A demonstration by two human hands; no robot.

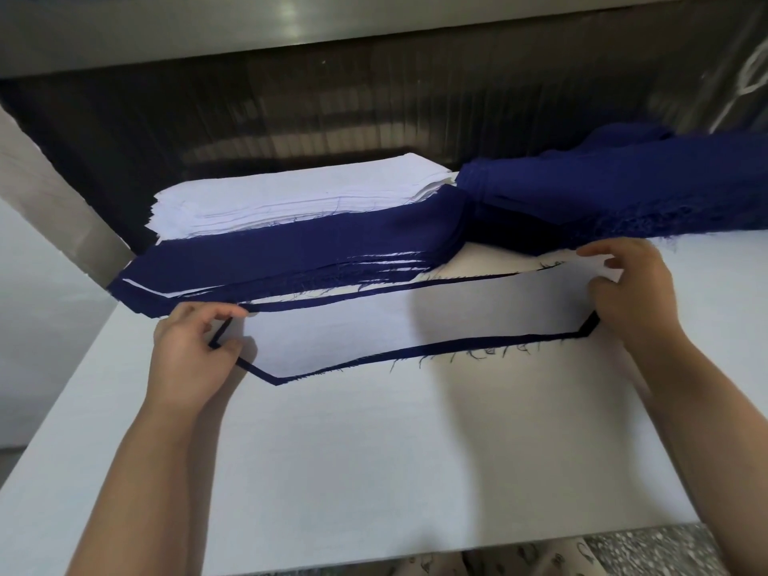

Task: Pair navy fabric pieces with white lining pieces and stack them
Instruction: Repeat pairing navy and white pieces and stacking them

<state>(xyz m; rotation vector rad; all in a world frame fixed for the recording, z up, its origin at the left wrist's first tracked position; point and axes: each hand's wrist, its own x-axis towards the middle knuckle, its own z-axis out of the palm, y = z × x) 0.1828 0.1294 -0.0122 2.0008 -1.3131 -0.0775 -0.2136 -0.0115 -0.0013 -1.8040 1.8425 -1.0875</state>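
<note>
A white worktop (374,471) fills most of the view, running from the near edge to a dark recess under a grey metal ledge at the far side. On the far right lies a loose heap of navy fabric (623,193), rumpled, its frayed near edge hanging just above the worktop. To its left, at the far centre, sits a tall stack of white lining (291,197), squarely piled. Just in front of that stack, and touching it, is a lower paired stack (299,247) with navy on top and thin white edges showing between the navy layers along its near side. Nearer still, flat on the worktop, a long white lining piece (395,322) lies on top of a navy piece (498,340), which shows only as a narrow dark border round the white, with stray threads along the near edge. The left hand (191,351) has its fingers curled at the left end of this pair, grasping the navy piece's edge between thumb and fingers. The right hand (636,293) pinches the right end of the white lining piece between thumb and fingertips, close to the heap.
</note>
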